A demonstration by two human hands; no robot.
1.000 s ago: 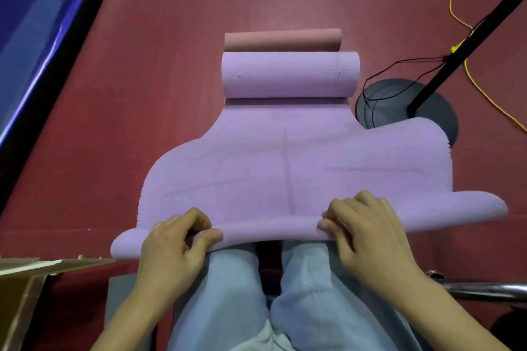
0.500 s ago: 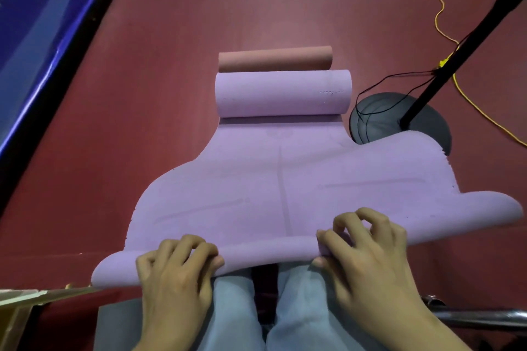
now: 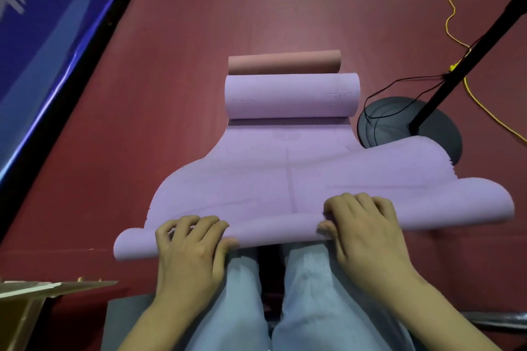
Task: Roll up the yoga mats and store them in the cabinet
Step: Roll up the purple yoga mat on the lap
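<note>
My left hand (image 3: 190, 248) sits on the near edge of the purple yoga mat (image 3: 288, 177), fingers (image 3: 196, 225) curled over the top of the small roll and thumb tucked under it, so the rolled edge is pinched between them. To its right my right hand (image 3: 362, 234) grips the same roll, fingers bent down onto the mat's surface and thumb pressed at the roll's front. The mat runs away from me across the red floor (image 3: 148, 111), and its far end is wound into a thick purple cylinder (image 3: 291, 97). Just behind that cylinder, touching or nearly so, lies a rolled reddish-brown mat (image 3: 285, 62).

At the far left a blue banner (image 3: 48, 37) slants along the floor's edge, and a cardboard flap (image 3: 42, 291) shows at the lower left. My light-blue trouser legs (image 3: 308, 293) lie below the roll. On the right the mat's edge overlaps the round black base (image 3: 399, 122) of a stand, whose pole (image 3: 467, 57) slants up to the corner, with a black wire and a yellow cable (image 3: 450, 14) beside it.

Compared with a second ago, both hands have turned further over the edge, and the near roll is fuller.
</note>
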